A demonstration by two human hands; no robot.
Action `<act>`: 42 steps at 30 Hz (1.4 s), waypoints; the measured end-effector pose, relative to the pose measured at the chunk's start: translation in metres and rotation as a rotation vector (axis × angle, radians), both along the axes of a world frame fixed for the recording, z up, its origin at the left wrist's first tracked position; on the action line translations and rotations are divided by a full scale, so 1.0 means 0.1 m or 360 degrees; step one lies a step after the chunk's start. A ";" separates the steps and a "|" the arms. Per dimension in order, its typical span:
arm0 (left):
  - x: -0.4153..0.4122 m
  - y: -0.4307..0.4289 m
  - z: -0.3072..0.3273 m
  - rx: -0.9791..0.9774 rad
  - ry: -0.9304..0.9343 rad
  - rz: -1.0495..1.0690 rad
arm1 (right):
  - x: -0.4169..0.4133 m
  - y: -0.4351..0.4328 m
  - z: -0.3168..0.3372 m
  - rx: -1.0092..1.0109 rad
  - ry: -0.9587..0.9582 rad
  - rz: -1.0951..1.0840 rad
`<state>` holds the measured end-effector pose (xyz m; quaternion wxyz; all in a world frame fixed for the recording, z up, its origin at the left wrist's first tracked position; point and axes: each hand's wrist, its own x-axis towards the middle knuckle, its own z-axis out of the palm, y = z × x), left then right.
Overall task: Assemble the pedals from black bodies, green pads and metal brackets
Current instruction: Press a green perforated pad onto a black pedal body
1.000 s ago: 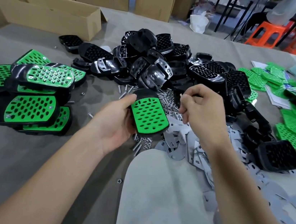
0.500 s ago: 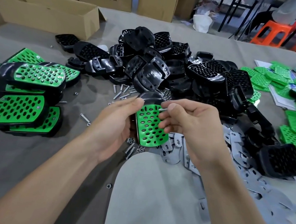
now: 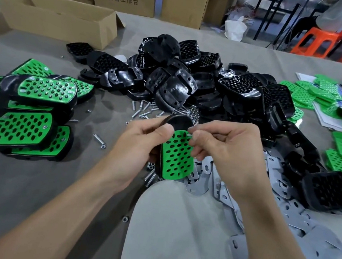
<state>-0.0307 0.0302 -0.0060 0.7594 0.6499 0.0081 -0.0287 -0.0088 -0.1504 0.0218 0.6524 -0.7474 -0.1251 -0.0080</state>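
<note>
Two grips meet over one pedal (image 3: 175,162), held in the air above a pale trouser knee (image 3: 174,227). The left grip (image 3: 142,143) curls round the pedal's left edge, thumb lying on the upper corner of its green pad (image 3: 179,150). The rounded black body (image 3: 177,121) shows above the pad. The right grip (image 3: 227,154) pinches a small screw (image 3: 189,134) between thumb and forefinger, with the screw at the pad's top right corner; whether it sits in a hole I cannot tell.

Behind the grips, a heap of black bodies (image 3: 193,84) lies on the grey surface (image 3: 27,193), with loose screws (image 3: 144,110) at its near foot. Finished pedals (image 3: 33,111) are stacked at the left. Loose green pads (image 3: 314,93) lie at the far right, and grey brackets (image 3: 263,211) spread beside the right forearm. An open carton (image 3: 56,18) stands at the back left, with orange stools (image 3: 320,42) beyond at the right.
</note>
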 end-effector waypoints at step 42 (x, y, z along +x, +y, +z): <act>0.04 0.01 -0.14 0.0320 -0.0539 0.0097 | -0.14 0.18 -0.05 -0.0523 -0.0521 -0.0574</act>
